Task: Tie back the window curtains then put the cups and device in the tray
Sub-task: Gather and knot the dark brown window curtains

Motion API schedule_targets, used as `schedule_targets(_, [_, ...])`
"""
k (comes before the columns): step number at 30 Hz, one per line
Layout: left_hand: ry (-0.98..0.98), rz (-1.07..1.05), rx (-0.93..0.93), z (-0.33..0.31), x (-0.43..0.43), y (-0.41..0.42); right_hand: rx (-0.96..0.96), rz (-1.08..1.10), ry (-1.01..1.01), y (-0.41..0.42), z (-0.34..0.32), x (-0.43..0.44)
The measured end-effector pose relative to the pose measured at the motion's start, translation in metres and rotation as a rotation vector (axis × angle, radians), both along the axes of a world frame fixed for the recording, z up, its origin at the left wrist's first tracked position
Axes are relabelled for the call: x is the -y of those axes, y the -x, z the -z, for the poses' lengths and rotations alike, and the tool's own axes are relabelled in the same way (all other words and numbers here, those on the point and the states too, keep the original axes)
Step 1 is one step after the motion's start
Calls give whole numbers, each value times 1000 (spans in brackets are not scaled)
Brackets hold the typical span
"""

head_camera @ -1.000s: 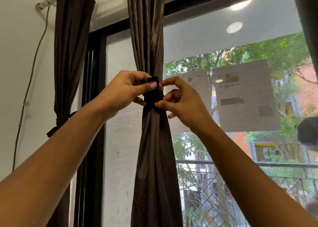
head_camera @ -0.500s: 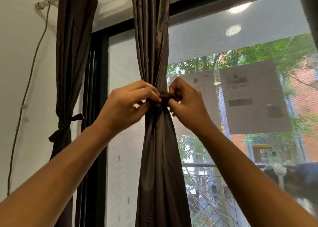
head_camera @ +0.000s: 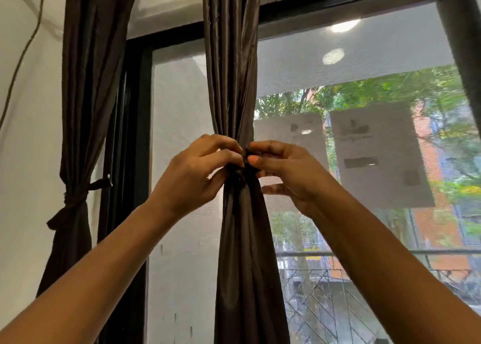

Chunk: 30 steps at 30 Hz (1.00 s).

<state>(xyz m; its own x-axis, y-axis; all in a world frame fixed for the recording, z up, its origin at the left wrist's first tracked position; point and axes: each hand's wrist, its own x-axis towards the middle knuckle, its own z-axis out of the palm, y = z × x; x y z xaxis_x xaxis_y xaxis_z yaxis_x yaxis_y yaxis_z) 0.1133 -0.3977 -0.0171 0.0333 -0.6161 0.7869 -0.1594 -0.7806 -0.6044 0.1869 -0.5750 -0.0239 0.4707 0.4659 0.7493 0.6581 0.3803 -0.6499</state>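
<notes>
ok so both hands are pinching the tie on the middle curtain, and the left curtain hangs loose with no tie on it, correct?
Not quite. The head view shows the left curtain already cinched by its own band. The rest holds: the left hand and right hand both pinch the tie on the middle curtain.

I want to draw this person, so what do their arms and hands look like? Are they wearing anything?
The left forearm and right forearm are bare, with no sleeves in view. The left hand and right hand wear no gloves, and no rings, watch or bracelets can be seen. The fingernails look short.
</notes>
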Motion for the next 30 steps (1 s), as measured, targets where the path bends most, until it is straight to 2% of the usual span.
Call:
schedule_targets(4, [108, 19, 73, 11, -7, -16, 41, 98, -53, 5, 0, -1])
schedule_targets(6, [240, 131, 70, 19, -6, -19, 188, 255, -133, 7, 3, -5])
schedule_targets(8, [409, 324, -42, 28, 0, -21, 323, 427, -170, 9, 6, -9])
schedule_targets(10, [572, 501, -195, 37, 5, -21, 249, 393, -207, 5, 4, -9])
schedule_targets(12, [685, 606, -292, 45, 5, -20, 41, 316, -296, -4, -2, -8])
schedule_targets(14, [780, 751, -385, 55, 6, -21, -67, 404, -481, -15, -7, -14])
schedule_targets(15, [839, 832, -424, 62, 9, -22, -32, 513, -572, -18, -7, -21])
schedule_targets(17, [940, 916, -454, 76, 14, -26, 208, 693, -605, -18, -2, -38])
schedule_targets(18, [966, 888, -441, 80, 16, -26, 299, 698, -564, -17, 0, -45])
schedule_targets(20, [991, 801, -437, 78, 15, -23, 330, 584, -435, -13, -2, -50])
schedule_targets(23, [996, 695, -504, 60, 10, -18, 211, 393, -273, -11, -8, -43])
schedule_targets(26, [954, 466, -525, 43, 7, -19, 132, 265, -177, -10, -11, -29])
schedule_targets(28, [953, 376, -528, 37, 0, -18, 206, 372, -70, -18, -11, -23])
schedule_targets(30, [920, 300, -516, 37, -4, -17, 453, 694, 15, -31, -13, -16])
